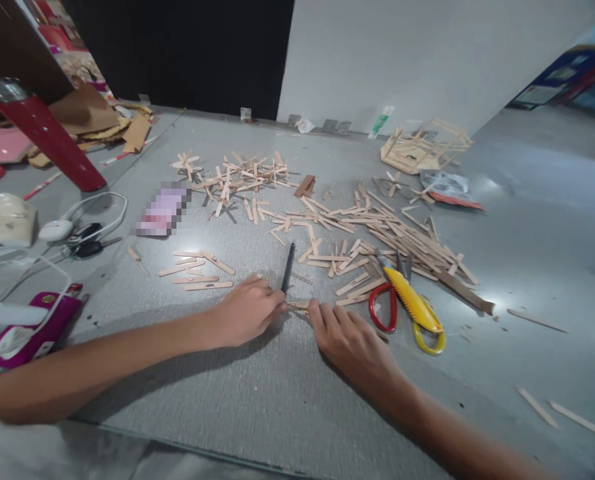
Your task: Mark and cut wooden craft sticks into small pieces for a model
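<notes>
Between my two hands is a thin wooden popsicle stick, low over the grey table. The fingers of my left hand are closed at its left end, and my right hand grips its right end. Just beyond my left fingertips a slim black pen-like tool points away from me; whether that hand touches it I cannot tell. A few popsicle sticks lie left of my left hand. To the right of my right hand are scissors with one red handle and a yellow-handled tool.
A large pile of popsicle sticks and star-shaped stick clusters spread across the table. A stick frame stands at the back right. On the left are a red bottle, a blurred phone, cables and a purple box.
</notes>
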The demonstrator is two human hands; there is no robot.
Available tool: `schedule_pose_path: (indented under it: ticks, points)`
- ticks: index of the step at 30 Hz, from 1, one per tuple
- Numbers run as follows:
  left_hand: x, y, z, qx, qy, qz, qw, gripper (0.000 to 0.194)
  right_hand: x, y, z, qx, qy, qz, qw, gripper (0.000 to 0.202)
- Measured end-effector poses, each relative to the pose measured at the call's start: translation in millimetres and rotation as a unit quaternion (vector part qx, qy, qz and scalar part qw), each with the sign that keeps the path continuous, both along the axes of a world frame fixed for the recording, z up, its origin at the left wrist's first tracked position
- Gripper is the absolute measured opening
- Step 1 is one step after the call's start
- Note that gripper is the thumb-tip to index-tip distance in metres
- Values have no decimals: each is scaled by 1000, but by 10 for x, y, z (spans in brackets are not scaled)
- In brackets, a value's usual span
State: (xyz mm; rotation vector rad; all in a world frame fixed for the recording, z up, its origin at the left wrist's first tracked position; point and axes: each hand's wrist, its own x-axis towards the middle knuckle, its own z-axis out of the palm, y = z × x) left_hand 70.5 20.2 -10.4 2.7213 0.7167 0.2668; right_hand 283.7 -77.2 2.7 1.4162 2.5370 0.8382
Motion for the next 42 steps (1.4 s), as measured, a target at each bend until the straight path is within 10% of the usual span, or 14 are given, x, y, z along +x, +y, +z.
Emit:
schedule_pose_path:
  ticks: [42]
  points:
    - [-42, 95, -66, -157, -124, -17, 980, 38, -184, -122, -1, 7, -48, -121, 991, 26]
